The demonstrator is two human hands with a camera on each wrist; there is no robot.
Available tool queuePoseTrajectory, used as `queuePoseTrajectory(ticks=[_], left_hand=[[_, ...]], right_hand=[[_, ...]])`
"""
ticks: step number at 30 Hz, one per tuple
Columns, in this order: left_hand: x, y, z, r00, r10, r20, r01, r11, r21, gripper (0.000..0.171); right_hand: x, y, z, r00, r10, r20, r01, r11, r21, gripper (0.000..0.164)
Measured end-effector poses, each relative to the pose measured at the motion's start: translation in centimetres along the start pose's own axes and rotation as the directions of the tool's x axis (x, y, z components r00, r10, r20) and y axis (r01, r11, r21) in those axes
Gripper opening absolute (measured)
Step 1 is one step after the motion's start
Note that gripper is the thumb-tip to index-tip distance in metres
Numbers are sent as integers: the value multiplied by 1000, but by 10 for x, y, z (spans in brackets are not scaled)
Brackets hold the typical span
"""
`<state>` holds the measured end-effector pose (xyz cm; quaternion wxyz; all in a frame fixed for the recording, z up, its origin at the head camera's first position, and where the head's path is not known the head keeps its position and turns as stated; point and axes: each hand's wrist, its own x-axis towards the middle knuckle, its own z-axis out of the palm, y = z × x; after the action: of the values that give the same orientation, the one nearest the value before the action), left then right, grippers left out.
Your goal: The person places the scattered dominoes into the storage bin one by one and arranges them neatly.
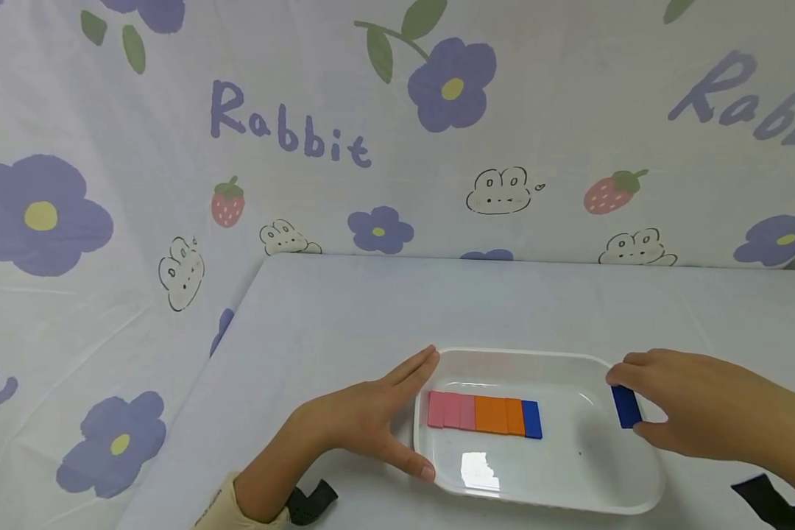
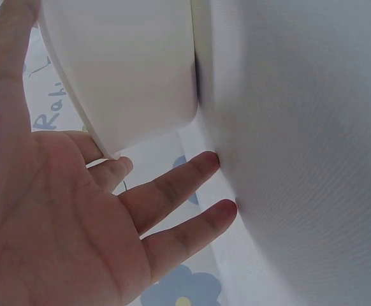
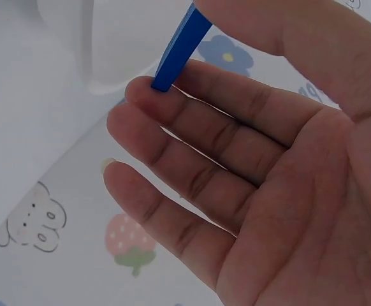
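A white tray (image 1: 589, 471) lies on the table. My left hand (image 1: 364, 419) spreads along its left end, thumb and fingertips touching the rim; in the left wrist view that hand's (image 2: 77, 210) lower fingers extend towards the table surface. In the tray, a row of flat pink tiles (image 1: 451, 410), orange tiles (image 1: 499, 416) and one blue tile (image 1: 533, 419) runs left to right, some overlapping. Over the tray's right end, my right hand (image 1: 702, 405) pinches another thin blue tile (image 1: 626, 407) between thumb and fingers. The right wrist view shows this held tile (image 3: 180, 48) edge-on.
The white table (image 1: 344, 316) extends behind and left of the tray. A cloth (image 1: 291, 66) printed with flowers, rabbits and strawberries hangs behind and at the left. A black strap (image 1: 311, 502) is at the left wrist, another black strap (image 1: 771, 500) by the right.
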<state>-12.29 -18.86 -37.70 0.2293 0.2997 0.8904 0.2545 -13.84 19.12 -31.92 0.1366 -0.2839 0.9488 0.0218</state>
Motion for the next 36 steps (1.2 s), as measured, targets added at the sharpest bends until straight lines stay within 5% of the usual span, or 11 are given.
queuePoseTrajectory(ticks=[36], left_hand=[[2,-1,1,1000,-15,-3,15,1000,7,130]], right_hand=[[40,-35,-9,986,-111,125,105,993,52,39]])
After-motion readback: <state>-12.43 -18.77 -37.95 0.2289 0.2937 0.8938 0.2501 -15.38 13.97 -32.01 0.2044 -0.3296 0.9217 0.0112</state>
